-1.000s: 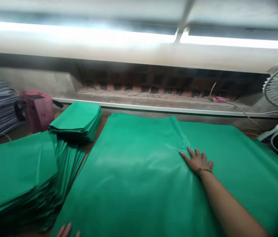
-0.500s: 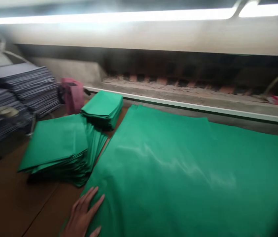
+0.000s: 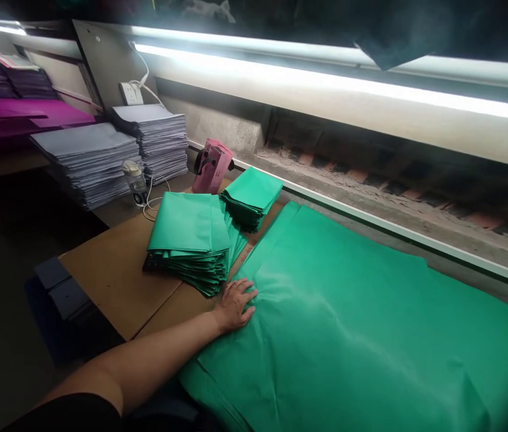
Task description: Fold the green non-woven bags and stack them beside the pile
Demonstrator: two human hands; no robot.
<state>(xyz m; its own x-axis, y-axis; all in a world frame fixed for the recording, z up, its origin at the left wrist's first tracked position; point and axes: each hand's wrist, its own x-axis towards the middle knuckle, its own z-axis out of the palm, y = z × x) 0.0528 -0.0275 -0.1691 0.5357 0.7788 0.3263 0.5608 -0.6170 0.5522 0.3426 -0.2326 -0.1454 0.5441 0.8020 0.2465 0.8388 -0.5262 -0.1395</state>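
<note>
My left hand (image 3: 236, 305) lies with fingers stretched over the left edge of a large green sheet (image 3: 335, 312), which looks like thin fabric. The sheet spreads across the right of the view, with creases running through it. Just beyond my fingers sits a stack of folded green pieces (image 3: 188, 225), its layers fanned at the right side. A smaller green stack (image 3: 254, 189) stands behind it. My right hand is out of view.
Brown cardboard (image 3: 110, 264) covers the table at the left. Behind it are a pink box (image 3: 212, 165), a small clear bottle (image 3: 134, 180), a white cable and grey stacks (image 3: 161, 144). Magenta sheets (image 3: 33, 114) lie farther left. A lit tube (image 3: 326, 78) runs above the back ledge.
The view has swung left and tilted, bringing my forearm, the grey stacks and magenta sheets into sight. My left hand still rests along the sheet's left edge.
</note>
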